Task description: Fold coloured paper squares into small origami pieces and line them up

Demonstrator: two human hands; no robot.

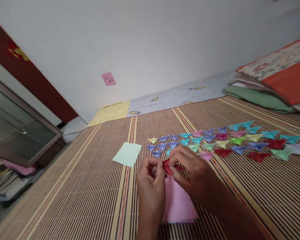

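A small folded piece of red paper (168, 167) is pinched between my two hands. My left hand (151, 178) grips its left end with thumb and forefinger. From the right, the fingers of my right hand (190, 166) close on the other side of it, hiding part of the folds. Below the hands lies a stack of pink paper sheets (178, 203), partly covered by my wrists. Beyond them, several folded paper figures, such as a dark red one (258, 156) and a blue one (266, 134), stand in rows on the striped mat.
A pale green square sheet (127, 154) lies on the striped mat (90, 186) to the left. Folded bedding and a pillow (287, 71) are piled at the far right. A pink note (108, 79) sticks to the wall. A glass-doored cabinet (17, 120) stands at the left.
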